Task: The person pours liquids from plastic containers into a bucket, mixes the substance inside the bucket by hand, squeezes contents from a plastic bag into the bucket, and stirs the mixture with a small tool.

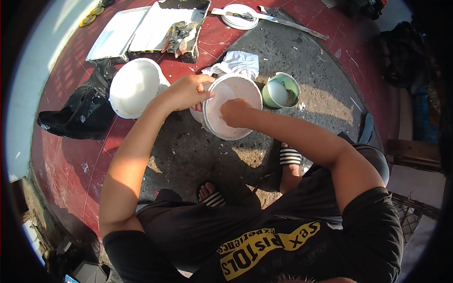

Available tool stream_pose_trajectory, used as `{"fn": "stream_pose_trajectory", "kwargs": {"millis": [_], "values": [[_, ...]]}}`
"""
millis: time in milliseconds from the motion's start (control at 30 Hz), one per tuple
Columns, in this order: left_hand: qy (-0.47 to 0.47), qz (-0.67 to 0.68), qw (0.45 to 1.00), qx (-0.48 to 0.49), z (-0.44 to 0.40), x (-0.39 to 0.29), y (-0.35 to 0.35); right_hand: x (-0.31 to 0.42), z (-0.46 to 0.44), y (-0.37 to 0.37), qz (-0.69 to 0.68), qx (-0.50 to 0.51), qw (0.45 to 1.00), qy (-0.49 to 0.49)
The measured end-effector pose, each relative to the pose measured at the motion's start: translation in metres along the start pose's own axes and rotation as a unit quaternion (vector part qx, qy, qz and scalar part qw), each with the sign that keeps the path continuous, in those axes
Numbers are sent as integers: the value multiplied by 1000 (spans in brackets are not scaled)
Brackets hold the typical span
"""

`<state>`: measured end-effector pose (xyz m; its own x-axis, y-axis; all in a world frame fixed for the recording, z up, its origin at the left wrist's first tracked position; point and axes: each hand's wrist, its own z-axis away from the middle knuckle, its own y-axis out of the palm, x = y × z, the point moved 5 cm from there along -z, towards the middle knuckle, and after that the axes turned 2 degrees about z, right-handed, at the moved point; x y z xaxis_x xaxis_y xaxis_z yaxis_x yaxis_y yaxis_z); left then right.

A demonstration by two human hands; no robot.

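A white plastic bucket (257, 101) stands tilted between my hands, its inside coated pale white. My left hand (188, 92) grips its left rim, with the thumb on the near edge and a finger stretched along the top. Inside the bucket, my right hand (236, 113) is closed against the inner wall; whatever its fingers hold is hidden. Just right of the bucket sits a small green pail (296, 96) with whitish liquid in it. A crumpled white cloth (243, 61) lies behind the bucket.
Another white bucket (134, 89) stands at the left beside a black plastic bag (80, 113). Farther back are white-smeared trays (115, 35) with soiled gloves (179, 37), a round white lid (239, 22) and a long flat strip (297, 27). My sandalled feet rest on the grey floor.
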<state>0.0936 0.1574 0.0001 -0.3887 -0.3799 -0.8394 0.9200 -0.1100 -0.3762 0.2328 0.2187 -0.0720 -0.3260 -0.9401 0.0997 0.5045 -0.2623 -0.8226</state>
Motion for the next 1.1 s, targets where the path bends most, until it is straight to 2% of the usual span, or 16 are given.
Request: {"fn": "stream_pose_trajectory", "kwargs": {"millis": [67,133,233,367,433,467,533,667,733,767,833,1033,1100], "values": [[1,5,1000,4,0,-1,1,0,-4,4,-54,-4,998,-11],[1,10,1000,7,0,0,1,-3,-6,-6,34,-58,998,17],[9,5,1000,-2,0,1,1,-7,2,-22,104,-39,994,7],[12,9,1000,-1,1,1,1,-4,-1,-11,101,-34,994,0],[11,15,1000,4,2,-1,1,0,-5,-1,10,-3,1000,-1],[2,15,1000,4,1,-1,2,3,-6,2,11,-4,1000,0],[-5,14,1000,4,0,0,2,10,-9,5,-89,-27,995,-27],[13,9,1000,2,-2,4,1,8,-9,-5,-87,-63,994,-34],[17,4,1000,1,-1,3,1,-1,-8,-7,2,-21,1000,4],[17,11,1000,2,-1,4,1,-3,-6,-8,2,-21,1000,4],[16,17,1000,1,0,4,1,-4,-3,-15,121,-48,991,8],[19,14,1000,-2,-1,5,1,3,-1,-23,172,-99,980,19],[14,24,1000,-4,0,5,1,3,-5,-20,152,-73,986,2]]}}
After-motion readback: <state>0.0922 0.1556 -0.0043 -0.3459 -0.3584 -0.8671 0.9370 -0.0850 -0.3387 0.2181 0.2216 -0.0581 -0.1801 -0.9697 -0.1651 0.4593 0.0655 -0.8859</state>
